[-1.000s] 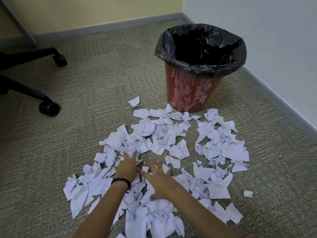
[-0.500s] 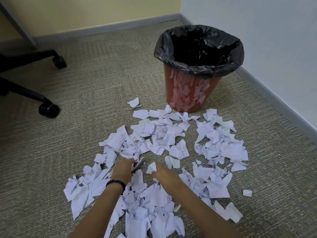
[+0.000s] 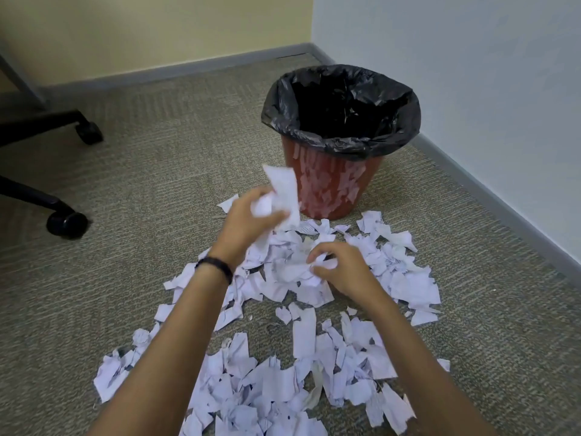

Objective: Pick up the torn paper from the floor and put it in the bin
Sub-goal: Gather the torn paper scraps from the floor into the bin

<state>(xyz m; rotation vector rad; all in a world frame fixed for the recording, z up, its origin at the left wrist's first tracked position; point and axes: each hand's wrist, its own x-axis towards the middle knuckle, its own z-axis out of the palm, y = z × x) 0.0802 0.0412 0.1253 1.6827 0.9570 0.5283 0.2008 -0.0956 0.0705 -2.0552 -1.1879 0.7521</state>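
Observation:
Torn white paper (image 3: 283, 388) lies scattered in a wide heap on the carpet in front of me. A red bin (image 3: 327, 187) lined with a black bag (image 3: 342, 133) stands just beyond the heap, its mouth open. My left hand (image 3: 248, 221) is raised above the pile, shut on a bunch of paper pieces (image 3: 281, 193) that stick up in front of the bin's wall. My right hand (image 3: 336, 265) is lower, over the far part of the heap, its fingers pinched on a few scraps (image 3: 323, 262).
An office chair's black legs and castors (image 3: 67, 223) stand at the left. A grey skirting board (image 3: 490, 190) and white wall run close along the right, behind the bin. A grey table leg (image 3: 22, 77) slants at the far left.
Both hands closed on paper in the pile and rose towards the bin. The left hand lifted a bunch higher; a gap opened in the middle of the heap.

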